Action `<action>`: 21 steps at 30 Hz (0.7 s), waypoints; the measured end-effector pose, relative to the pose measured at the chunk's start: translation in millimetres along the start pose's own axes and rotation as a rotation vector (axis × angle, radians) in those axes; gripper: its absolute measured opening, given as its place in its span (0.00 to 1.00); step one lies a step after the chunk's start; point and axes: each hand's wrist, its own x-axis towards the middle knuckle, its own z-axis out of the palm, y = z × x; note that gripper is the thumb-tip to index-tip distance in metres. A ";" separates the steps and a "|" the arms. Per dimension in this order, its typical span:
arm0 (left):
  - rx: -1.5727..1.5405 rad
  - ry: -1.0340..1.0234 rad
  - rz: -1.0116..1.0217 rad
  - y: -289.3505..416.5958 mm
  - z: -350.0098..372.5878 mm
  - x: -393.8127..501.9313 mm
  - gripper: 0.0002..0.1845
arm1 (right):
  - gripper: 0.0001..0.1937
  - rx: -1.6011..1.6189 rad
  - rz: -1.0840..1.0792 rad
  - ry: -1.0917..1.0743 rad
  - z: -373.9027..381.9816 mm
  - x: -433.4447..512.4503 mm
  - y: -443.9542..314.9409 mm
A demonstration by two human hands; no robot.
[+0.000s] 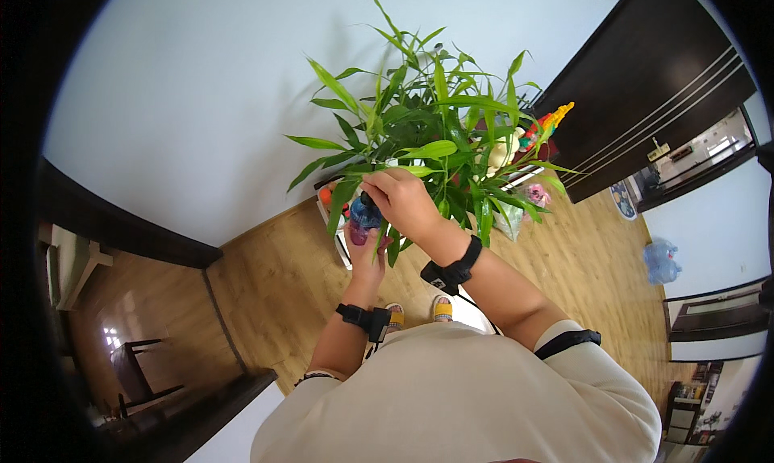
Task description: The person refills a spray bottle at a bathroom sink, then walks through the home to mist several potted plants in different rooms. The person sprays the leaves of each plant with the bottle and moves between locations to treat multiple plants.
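Observation:
My left hand (364, 251) is wrapped around the lower, pinkish-purple part of a small translucent vase (365, 214) with a blue upper part. Above it, my right hand (396, 194) has its fingertips pinched together at the vase's dark top; what exactly they grip is hidden behind the fingers. Directly beyond both hands spreads a tall leafy green plant (423, 118), some of its long leaves hanging beside the vase and in front of my left fingers. The plant's container is mostly hidden by foliage.
A white shelf unit (340, 248) with small orange items stands under the plant. Right of it are a cream plush toy (505, 153), a plastic bag (510, 221) and a dark door (641, 82). Large blue water bottles (661, 261) stand by the right wall; a doorway opens at left.

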 end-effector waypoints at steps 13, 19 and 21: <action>0.119 -0.251 -0.159 85.8 -118.6 -127.6 0.57 | 0.12 0.155 -0.184 -0.223 -28.4 -59.9 -111.8; 0.086 0.037 0.065 84.6 -112.7 -238.3 0.62 | 0.13 0.542 -0.430 -0.419 -25.7 -77.7 -151.1; 0.084 0.150 0.166 63.7 -99.0 -281.2 0.60 | 0.14 0.622 -0.373 -0.520 -39.0 -96.5 -160.6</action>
